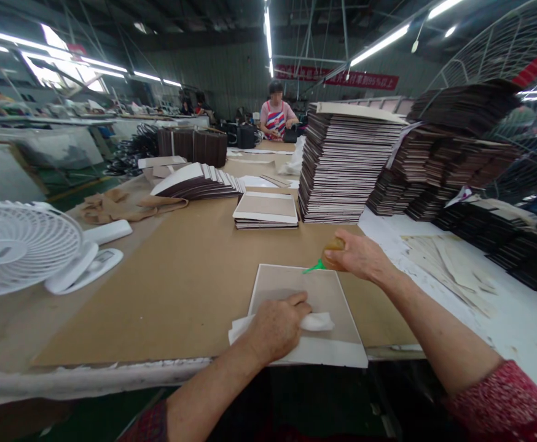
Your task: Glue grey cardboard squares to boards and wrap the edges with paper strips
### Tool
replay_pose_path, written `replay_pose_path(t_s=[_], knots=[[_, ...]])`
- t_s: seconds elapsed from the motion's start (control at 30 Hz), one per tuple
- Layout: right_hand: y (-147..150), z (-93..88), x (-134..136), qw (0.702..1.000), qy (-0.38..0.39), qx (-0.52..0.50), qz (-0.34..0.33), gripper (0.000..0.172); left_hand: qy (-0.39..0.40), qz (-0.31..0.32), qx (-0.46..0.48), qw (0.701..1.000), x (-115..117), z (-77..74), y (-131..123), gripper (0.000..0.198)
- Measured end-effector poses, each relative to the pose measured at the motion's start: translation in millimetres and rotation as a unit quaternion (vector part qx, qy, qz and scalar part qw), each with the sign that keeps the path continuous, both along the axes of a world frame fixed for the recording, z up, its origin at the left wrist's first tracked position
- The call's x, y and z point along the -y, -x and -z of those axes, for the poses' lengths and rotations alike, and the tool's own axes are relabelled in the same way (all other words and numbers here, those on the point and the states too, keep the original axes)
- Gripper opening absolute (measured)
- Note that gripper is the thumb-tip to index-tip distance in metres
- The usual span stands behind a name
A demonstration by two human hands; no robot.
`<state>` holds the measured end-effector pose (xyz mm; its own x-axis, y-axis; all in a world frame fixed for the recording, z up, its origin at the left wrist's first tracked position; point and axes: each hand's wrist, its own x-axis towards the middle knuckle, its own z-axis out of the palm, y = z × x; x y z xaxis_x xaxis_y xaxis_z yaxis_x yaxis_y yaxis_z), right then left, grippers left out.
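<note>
A beige panel with a pale border [342, 313] lies flat at the table's front edge. My left hand [281, 325] is closed on a folded white cloth [319, 321] and rests on the panel. Over the panel's far right part, my right hand [354, 255] is wrapped round a yellowish bottle [333, 247] with a green nozzle [315, 266]. The bottle is tilted, its nozzle pointing left and down to the panel's far edge. Whether the tip touches the panel I cannot tell.
Beyond the panel sits a low stack of panels [266, 210], with a tall stack [342, 166] to its right. A white fan [17, 248] stands at the left. Fanned-out pieces [199, 181] lie farther back. A person [275, 116] works at the far end.
</note>
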<state>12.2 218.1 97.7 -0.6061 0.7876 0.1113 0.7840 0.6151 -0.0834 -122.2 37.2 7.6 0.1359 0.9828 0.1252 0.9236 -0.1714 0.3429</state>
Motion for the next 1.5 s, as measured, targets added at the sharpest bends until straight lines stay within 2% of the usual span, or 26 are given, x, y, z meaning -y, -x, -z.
replay_pose_path(t_s=[0.23, 0.33, 0.6, 0.77, 1.1, 1.2, 1.3, 1.4, 1.5], knots=[[22, 5.5, 19, 0.999, 0.002, -0.021, -0.026, 0.034, 0.007, -0.002, -0.010, 1.000, 0, -1.6, -2, 0.043], [21, 4.7, 18, 1.000, 0.002, -0.019, -0.022, 0.033, 0.008, -0.002, -0.009, 1.000, 0, -1.2, -2, 0.044], [-25, -3.6, -9, 0.999, 0.016, 0.001, 0.031, 0.037, 0.001, 0.001, -0.002, 1.000, 0, -0.1, -1, 0.042], [-48, -5.1, -16, 0.997, 0.028, -0.016, 0.069, 0.035, 0.006, -0.003, -0.017, 1.000, 1, -0.9, -2, 0.044], [-73, 5.8, -23, 0.986, 0.079, -0.114, 0.097, 0.029, 0.011, -0.017, -0.025, 0.999, 0, -1.5, -4, 0.047], [-74, 13.3, -15, 0.973, 0.106, -0.175, 0.110, 0.026, 0.012, -0.013, -0.018, 1.000, 0, 0.6, -5, 0.050], [-76, 23.9, 0, 0.947, 0.146, -0.261, 0.119, 0.023, 0.009, -0.011, -0.017, 1.000, 1, 6.8, -5, 0.056], [-83, 36.8, 9, 0.905, 0.178, -0.361, 0.141, 0.036, 0.003, -0.014, -0.033, 0.999, -2, 15.5, -3, 0.061], [-100, 47.1, 3, 0.857, 0.190, -0.448, 0.170, 0.042, -0.007, -0.009, -0.035, 0.999, -3, 20.9, -1, 0.062]])
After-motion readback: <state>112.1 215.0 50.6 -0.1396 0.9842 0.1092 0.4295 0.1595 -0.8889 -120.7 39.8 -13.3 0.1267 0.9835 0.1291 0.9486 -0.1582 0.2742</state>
